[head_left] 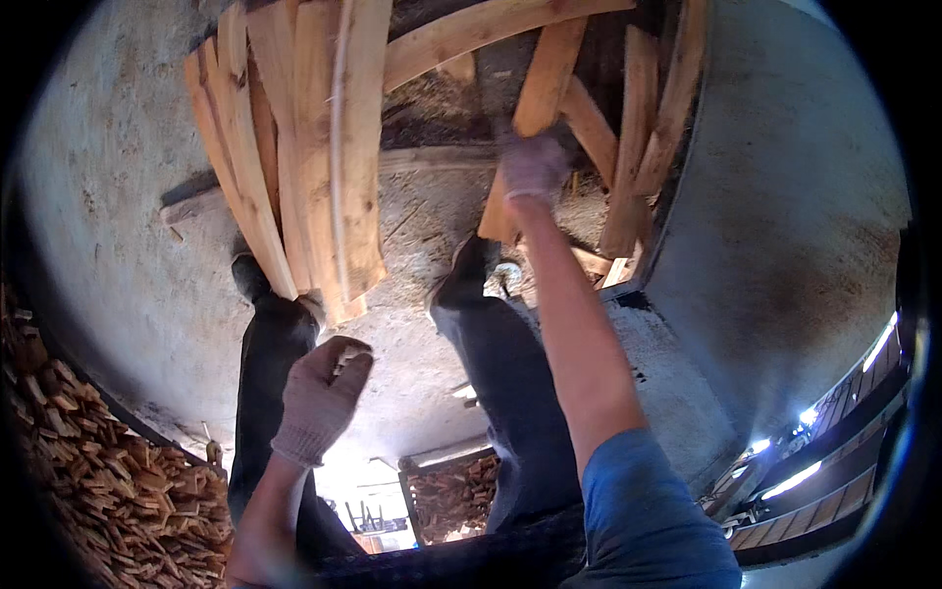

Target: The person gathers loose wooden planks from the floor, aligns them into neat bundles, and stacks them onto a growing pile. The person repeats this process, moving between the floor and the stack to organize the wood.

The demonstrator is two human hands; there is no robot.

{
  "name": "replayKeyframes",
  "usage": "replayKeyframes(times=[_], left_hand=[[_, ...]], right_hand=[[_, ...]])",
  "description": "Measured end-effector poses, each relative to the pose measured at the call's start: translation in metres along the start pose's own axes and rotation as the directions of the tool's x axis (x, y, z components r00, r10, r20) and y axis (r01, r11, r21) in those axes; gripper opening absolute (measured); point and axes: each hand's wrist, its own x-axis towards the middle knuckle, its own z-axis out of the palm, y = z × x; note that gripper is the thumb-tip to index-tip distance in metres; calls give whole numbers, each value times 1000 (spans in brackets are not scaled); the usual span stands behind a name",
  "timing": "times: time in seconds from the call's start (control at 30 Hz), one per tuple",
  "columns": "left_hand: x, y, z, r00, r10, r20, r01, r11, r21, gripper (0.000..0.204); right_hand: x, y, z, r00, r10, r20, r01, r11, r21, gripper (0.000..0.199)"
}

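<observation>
My right hand [535, 165], in a pale knit glove and slightly blurred, is closed round a wooden board [549, 83]. The board slants, and its lower end shows below the hand near my foot. My left hand [324, 398], gloved too, hangs in front of my left leg with its fingers curled in; I see nothing held in it. Beyond it, several long boards [312, 147] stand bunched side by side, their lower ends by my left foot.
Other boards [638, 137] lean at the far right by a dark edge. A curved slab [471, 39] spans the top. A long wood piece [432, 159] lies across the floor. Chopped wood [118, 471] is heaped at lower left; a crate [410, 506] of wood pieces stands behind my legs.
</observation>
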Motion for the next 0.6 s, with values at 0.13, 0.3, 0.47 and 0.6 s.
replayKeyframes(times=[0.13, 0.3, 0.47, 0.6], left_hand=[[-6, 25, -8, 991, 29, 127, -35, 998, 48, 24], [6, 15, -4, 992, -24, 122, 27, 999, -25, 23], [8, 0, -10, 991, -118, 68, 118, 993, 0, 23], [-6, 14, -28, 996, -35, 87, 35, 999, 2, 24]], right_hand=[[29, 56, 12, 968, 126, -216, -127, 992, 6, 74], [36, 181, 51, 770, -638, 0, 551, 664, -505, 41], [-60, 58, 58, 992, 5, -124, 24, 972, 233, 54], [37, -8, 44, 974, 16, -226, 111, 838, 535, 81]])
